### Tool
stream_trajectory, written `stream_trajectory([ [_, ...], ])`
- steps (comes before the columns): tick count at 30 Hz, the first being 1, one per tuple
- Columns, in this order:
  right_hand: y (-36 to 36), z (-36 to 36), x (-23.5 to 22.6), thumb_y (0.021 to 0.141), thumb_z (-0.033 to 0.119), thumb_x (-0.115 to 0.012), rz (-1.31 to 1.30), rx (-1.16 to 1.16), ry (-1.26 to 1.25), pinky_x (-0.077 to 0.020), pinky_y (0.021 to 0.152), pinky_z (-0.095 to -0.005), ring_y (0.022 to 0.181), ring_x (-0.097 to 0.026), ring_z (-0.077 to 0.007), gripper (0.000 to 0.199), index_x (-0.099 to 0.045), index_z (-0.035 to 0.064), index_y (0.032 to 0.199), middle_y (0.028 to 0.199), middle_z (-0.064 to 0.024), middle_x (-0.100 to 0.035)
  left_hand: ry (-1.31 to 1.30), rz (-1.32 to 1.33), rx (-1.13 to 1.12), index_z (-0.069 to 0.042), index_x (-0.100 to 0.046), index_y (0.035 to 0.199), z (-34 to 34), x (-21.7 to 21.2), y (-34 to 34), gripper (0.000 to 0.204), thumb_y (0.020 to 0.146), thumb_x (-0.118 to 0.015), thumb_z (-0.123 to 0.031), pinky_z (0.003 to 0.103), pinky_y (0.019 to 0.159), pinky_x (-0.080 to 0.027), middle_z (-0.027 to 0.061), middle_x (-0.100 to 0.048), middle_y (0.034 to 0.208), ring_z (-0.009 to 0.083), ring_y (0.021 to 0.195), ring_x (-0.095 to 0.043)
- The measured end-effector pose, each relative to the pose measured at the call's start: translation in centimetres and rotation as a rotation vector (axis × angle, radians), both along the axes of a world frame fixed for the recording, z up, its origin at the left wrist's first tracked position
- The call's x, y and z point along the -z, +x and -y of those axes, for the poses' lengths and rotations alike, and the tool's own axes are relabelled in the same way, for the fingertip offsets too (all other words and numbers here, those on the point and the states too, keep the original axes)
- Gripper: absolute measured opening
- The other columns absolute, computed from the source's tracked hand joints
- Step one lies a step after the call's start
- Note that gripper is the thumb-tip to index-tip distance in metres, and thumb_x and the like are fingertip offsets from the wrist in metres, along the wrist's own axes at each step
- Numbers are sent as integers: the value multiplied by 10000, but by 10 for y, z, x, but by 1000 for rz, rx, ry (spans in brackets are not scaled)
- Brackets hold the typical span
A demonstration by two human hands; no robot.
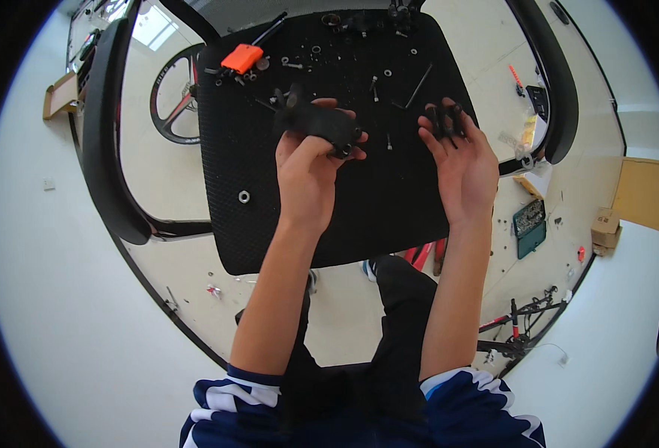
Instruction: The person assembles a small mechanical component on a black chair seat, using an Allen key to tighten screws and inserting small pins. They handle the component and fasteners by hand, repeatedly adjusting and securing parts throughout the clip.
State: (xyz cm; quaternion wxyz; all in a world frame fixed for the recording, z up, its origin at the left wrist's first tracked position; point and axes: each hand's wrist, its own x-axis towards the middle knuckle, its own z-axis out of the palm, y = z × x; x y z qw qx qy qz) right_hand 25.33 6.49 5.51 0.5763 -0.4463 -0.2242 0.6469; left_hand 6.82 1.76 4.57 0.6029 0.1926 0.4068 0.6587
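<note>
My left hand [305, 175] is closed around a chunky black part [318, 125], with a stubby projection at its left end and round holes at its right end. Its exact kind I cannot make out. To the right, my right hand [467, 175] is turned palm up, its fingers curled about a small dark pronged piece [438, 123], partly hidden by them. Both hands are above the black textured seat of a chair [374, 213]. Between them lie a small bolt [389, 142], another bolt [375, 88] and an L-shaped hex key [419, 86].
A silver nut [244, 196] lies at the seat's left. Farther back are an orange-and-black tool [242, 58] and scattered washers. Armrests [109, 134] flank the seat. On the floor are a spoked wheel [174, 97], a green case [531, 237] and a bicycle frame [516, 332].
</note>
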Motion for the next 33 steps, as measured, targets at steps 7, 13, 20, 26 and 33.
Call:
stream_trajectory([
  [7, -20, 15, -10, 1005, 92, -525, 145, -104, 68, -606, 809, -298, 965, -716, -296, 352, -520, -108, 1294, 1125, -220, -656, 45, 174, -56, 11, -490, 1255, 8, -3, -2, 406, 950, -549, -250, 439, 1007, -483, 250, -593, 1220, 336, 1156, -609],
  [13, -33, 23, -4, 931, 59, -653, 488, -284, 111, -592, 664, -256, 791, -713, -184, 311, -616, -81, 1206, 1015, -164, -717, -20, 301, -125, -17, -510, 1152, 5, -6, 0, 415, 1036, -496, -415, 421, 1061, -461, 238, -596, 1281, 314, 1258, -565],
  [20, -55, 37, -1, 938, 52, -554, -236, -514, 42, -597, 836, -351, 928, -715, -252, 468, -510, -87, 1383, 1178, -228, -649, 9, -114, -60, -67, -469, 1199, 4, -6, 0, 437, 1072, -355, -469, 429, 1146, -383, 207, -546, 1417, 296, 1384, -451],
  [26, -56, 33, -7, 938, 116, -661, 64, -504, 108, -610, 788, -335, 933, -718, -214, 457, -554, -77, 1339, 1075, -185, -697, 80, -103, -56, -118, -429, 1215, 6, -7, -4, 460, 1073, -265, -524, 427, 1138, -386, 190, -519, 1447, 290, 1394, -440],
  [33, -66, 38, -2, 873, 126, -784, 37, -410, 82, -599, 671, -261, 787, -722, -167, 454, -620, -82, 1241, 996, -167, -725, 151, -30, -92, -165, -430, 1143, 5, -3, -3, 431, 1068, -243, -545, 448, 1097, -417, 182, -495, 1459, 287, 1392, -443],
])
